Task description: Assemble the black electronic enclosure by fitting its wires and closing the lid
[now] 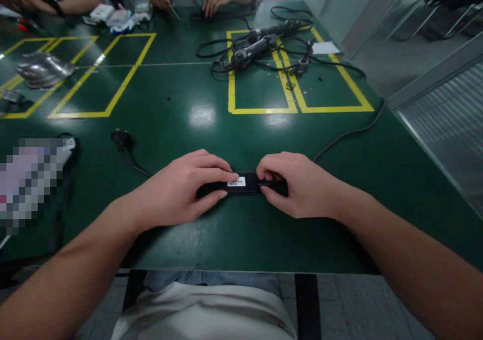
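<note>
A flat black power adapter (249,184) with a white label lies on the green table near its front edge. My left hand (199,181) is closed over its left part, fingers on top and thumb along the near side. At the adapter's right end my right hand (298,184) pinches a black cable connector (270,183). Whether the connector is fully seated cannot be made out. From beyond my left hand a black cord runs to a mains plug (121,139). Another black cable (341,135) leads from behind my right hand towards the table's right edge.
Black handheld tools (254,51) with tangled cables lie at the back right, inside yellow tape outlines (264,111). A shiny metal part (43,69) sits at left, above a pixelated object (28,179). Across the table, a person's hands (217,0) handle a cable and a thin tool.
</note>
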{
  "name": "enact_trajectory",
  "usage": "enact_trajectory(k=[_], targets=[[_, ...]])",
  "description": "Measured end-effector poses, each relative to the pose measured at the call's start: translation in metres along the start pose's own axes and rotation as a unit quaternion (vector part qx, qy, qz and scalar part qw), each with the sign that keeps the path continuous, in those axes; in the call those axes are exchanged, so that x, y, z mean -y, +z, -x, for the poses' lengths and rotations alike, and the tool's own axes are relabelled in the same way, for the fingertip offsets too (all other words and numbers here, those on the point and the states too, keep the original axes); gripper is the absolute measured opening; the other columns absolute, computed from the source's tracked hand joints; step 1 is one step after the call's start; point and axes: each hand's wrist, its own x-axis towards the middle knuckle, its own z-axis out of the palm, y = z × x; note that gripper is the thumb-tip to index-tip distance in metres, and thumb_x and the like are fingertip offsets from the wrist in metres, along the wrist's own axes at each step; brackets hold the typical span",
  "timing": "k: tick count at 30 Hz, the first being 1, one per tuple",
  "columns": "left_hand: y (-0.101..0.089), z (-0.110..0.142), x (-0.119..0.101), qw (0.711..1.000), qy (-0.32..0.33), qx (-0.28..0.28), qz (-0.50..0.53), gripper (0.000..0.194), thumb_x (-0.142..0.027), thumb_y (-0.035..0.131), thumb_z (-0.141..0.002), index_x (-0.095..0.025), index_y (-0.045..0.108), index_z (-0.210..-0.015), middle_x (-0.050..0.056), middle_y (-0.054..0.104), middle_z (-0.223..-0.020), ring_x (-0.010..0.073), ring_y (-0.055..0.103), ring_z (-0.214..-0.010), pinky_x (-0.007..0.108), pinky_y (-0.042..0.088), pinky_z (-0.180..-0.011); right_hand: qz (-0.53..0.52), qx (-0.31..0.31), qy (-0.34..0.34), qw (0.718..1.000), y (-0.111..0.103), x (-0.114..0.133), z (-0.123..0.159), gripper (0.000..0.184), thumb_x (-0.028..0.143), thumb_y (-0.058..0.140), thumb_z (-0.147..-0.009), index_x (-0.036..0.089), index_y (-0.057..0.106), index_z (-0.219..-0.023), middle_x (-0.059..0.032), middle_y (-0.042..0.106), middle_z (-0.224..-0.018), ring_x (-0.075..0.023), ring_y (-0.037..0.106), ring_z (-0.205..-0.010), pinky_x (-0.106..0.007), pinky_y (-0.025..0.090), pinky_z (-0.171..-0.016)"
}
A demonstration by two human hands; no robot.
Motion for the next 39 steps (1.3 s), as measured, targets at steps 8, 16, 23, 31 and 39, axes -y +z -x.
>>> enact_trajectory(k=[8, 16, 23, 31, 39], targets=[[0.0009, -0.0014, -0.0023, 1.0, -0.003, -0.002, -0.004, 0.028, -0.026, 0.065, -0.107, -0.021, 0.081, -0.13, 0.012, 0.081, -0.13, 0.0253, 0.075, -0.116, 0.042, 0.063, -0.105, -0.002, 0.004, 0.002, 1.0, 0.0001, -0.001, 0.0004, 0.011, 0.021, 0.064, -0.087, 0.024, 0.053, -0.089, 0.0004, 0.06, -0.08, -0.0178, 0.052, -0.07, -0.032, 0.038, -0.072], [0.0024, -0.0015, -0.0021, 1.0, -0.002, -0.003, -0.008, 0.028, -0.026, 0.066, -0.107, -0.021, 0.08, -0.13, 0.012, 0.081, -0.131, 0.0253, 0.075, -0.116, 0.042, 0.063, -0.105, 0.002, 0.001, -0.005, 1.0, 0.0006, -0.0017, 0.0008, 0.011, 0.02, 0.064, -0.085, 0.024, 0.054, -0.089, 0.0001, 0.061, -0.08, -0.0181, 0.053, -0.07, -0.033, 0.039, -0.072], [0.0008, -0.002, -0.0037, 1.0, -0.003, -0.005, -0.007, 0.027, -0.025, 0.066, -0.107, -0.021, 0.08, -0.13, 0.012, 0.081, -0.129, 0.0253, 0.076, -0.115, 0.041, 0.063, -0.104, -0.003, 0.003, -0.006, 1.0, -0.0009, -0.001, 0.0004, 0.013, 0.019, 0.063, -0.082, 0.024, 0.053, -0.087, 0.0005, 0.059, -0.078, -0.0182, 0.051, -0.07, -0.033, 0.039, -0.072], [0.0016, -0.0012, -0.0032, 1.0, -0.006, 0.0, -0.01, 0.028, -0.026, 0.067, -0.107, -0.022, 0.08, -0.131, 0.011, 0.081, -0.131, 0.0256, 0.075, -0.117, 0.042, 0.062, -0.106, -0.005, 0.007, -0.007, 1.0, -0.0024, -0.0005, 0.0004, 0.014, 0.018, 0.062, -0.08, 0.024, 0.052, -0.087, 0.0007, 0.058, -0.078, -0.0179, 0.05, -0.07, -0.033, 0.038, -0.072], [0.001, -0.001, -0.0032, 1.0, -0.001, 0.0, -0.013, 0.028, -0.026, 0.066, -0.107, -0.021, 0.079, -0.132, 0.011, 0.08, -0.131, 0.0254, 0.075, -0.116, 0.041, 0.061, -0.104, -0.01, -0.016, -0.01, 1.0, 0.0026, -0.002, 0.0017, 0.015, 0.018, 0.062, -0.079, 0.025, 0.051, -0.086, 0.0009, 0.057, -0.077, -0.0181, 0.049, -0.069, -0.033, 0.036, -0.071]])
